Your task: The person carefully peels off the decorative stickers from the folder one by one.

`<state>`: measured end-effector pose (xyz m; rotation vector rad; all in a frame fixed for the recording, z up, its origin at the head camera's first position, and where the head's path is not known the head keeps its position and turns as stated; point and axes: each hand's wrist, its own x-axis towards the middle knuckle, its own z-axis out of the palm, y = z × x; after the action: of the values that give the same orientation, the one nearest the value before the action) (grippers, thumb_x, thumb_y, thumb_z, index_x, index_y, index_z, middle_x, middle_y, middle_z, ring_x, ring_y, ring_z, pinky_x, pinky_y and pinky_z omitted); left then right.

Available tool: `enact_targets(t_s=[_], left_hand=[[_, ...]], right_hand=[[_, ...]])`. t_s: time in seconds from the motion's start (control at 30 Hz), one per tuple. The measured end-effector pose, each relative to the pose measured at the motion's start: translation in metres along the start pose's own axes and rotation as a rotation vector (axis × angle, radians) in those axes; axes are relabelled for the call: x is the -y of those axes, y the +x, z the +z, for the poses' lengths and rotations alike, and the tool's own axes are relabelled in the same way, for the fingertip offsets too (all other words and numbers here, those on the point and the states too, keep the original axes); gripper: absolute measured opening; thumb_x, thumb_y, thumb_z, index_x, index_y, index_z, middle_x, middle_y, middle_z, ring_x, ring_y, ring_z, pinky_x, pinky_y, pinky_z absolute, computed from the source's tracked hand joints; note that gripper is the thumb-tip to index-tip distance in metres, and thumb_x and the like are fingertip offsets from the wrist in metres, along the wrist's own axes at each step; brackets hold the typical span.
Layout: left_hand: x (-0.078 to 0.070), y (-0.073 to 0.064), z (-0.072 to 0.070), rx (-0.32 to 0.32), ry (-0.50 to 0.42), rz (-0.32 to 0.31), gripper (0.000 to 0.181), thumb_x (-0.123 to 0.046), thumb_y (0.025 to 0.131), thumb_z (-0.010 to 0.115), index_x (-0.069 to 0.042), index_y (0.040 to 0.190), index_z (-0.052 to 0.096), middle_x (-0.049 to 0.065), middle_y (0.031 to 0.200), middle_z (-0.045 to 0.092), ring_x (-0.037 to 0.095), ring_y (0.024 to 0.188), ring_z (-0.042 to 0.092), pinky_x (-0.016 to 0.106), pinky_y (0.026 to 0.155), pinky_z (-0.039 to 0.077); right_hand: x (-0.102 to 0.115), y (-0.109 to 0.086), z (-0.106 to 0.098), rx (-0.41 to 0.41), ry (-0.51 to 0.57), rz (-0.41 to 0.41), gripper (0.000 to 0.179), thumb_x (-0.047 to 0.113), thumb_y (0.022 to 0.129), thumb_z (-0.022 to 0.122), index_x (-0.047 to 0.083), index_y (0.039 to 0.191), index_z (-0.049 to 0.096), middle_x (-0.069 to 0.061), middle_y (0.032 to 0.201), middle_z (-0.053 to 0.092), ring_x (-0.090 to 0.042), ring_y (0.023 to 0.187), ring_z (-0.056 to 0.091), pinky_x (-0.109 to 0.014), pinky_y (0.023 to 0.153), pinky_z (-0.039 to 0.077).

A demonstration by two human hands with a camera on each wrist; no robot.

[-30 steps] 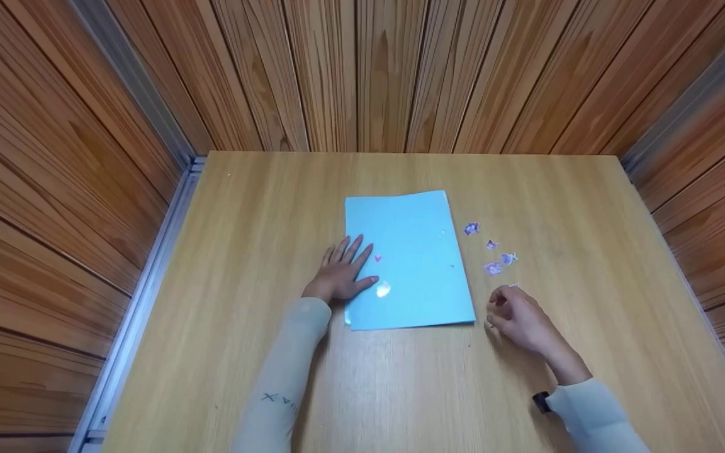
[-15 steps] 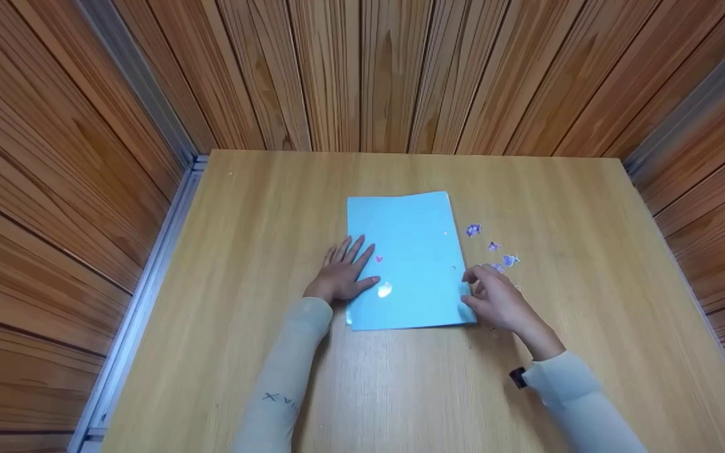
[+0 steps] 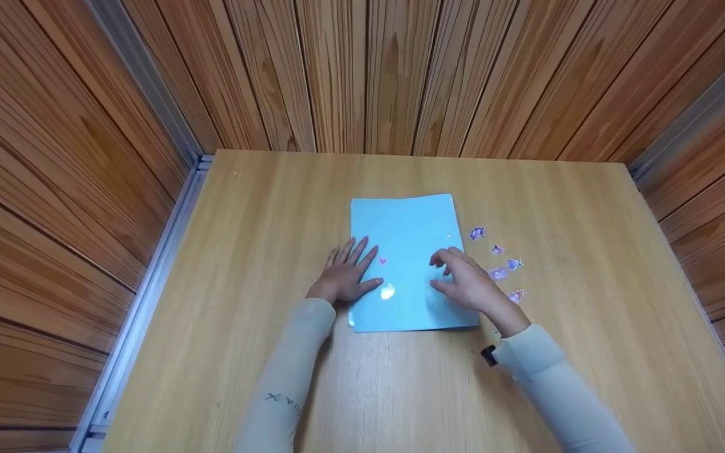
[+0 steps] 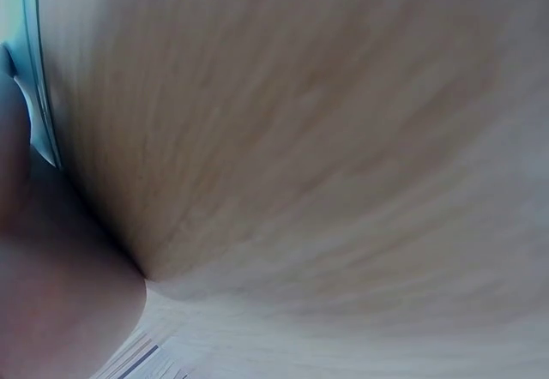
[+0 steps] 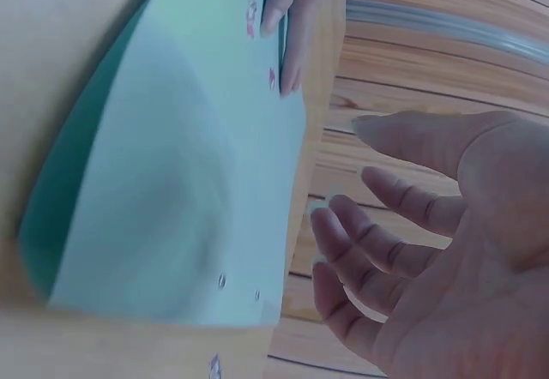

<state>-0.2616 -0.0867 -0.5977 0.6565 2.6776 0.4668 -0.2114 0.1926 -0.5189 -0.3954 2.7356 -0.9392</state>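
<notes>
A light blue folder-like folded sheet [image 3: 410,233] lies on the table, its layers parted along one edge in the right wrist view. My left hand [image 3: 342,277] rests spread on its left side. Close to those fingers is a small pink heart [image 3: 382,260], with a shiny white patch [image 3: 387,291] below the thumb; whether that is glare or a sticker I cannot tell. Above the sheet's right half hovers my right hand [image 3: 466,283], fingers loosely bent and apart from the thumb. Nothing shows between them in the right wrist view, where the hand [image 5: 446,242] appears palm-side.
Several small purple and pink cutouts, including one cutout [image 3: 477,233] at the top, lie right of the sheet on the wooden table [image 3: 274,207]. Two small marks or holes sit near the sheet's right edge in the right wrist view. Wood-panelled walls [image 3: 394,75] enclose the table.
From the table beside the sheet, my right hand has moved left and up over the sheet's right half, uncovering a pink cutout. The left hand stays in place.
</notes>
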Motion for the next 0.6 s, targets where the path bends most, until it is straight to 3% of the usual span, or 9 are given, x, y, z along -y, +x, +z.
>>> enact_targets(t_s=[0.27, 0.6], left_hand=[[-0.003, -0.001, -0.001, -0.001, -0.019, -0.019, 0.078, -0.059, 0.104, 0.044, -0.026, 0.166, 0.012, 0.003, 0.174, -0.001, 0.032, 0.158, -0.008, 0.057, 0.125, -0.002], [-0.002, 0.002, 0.001, 0.017, 0.016, -0.043, 0.079, -0.063, 0.103, 0.042, -0.029, 0.166, 0.01, 0.0, 0.174, -0.003, 0.03, 0.159, -0.009, 0.056, 0.125, -0.002]], right_hand=[[0.011, 0.021, 0.013, 0.07, -0.016, 0.0, 0.038, 0.017, 0.098, 0.069, 0.011, 0.134, 0.059, -0.014, 0.131, 0.059, -0.034, 0.119, 0.059, -0.05, 0.095, 0.054], [0.007, 0.042, 0.031, 0.132, -0.025, 0.025, 0.044, 0.018, 0.099, 0.067, 0.01, 0.141, 0.055, -0.015, 0.134, 0.055, -0.032, 0.121, 0.055, -0.053, 0.104, 0.048]])
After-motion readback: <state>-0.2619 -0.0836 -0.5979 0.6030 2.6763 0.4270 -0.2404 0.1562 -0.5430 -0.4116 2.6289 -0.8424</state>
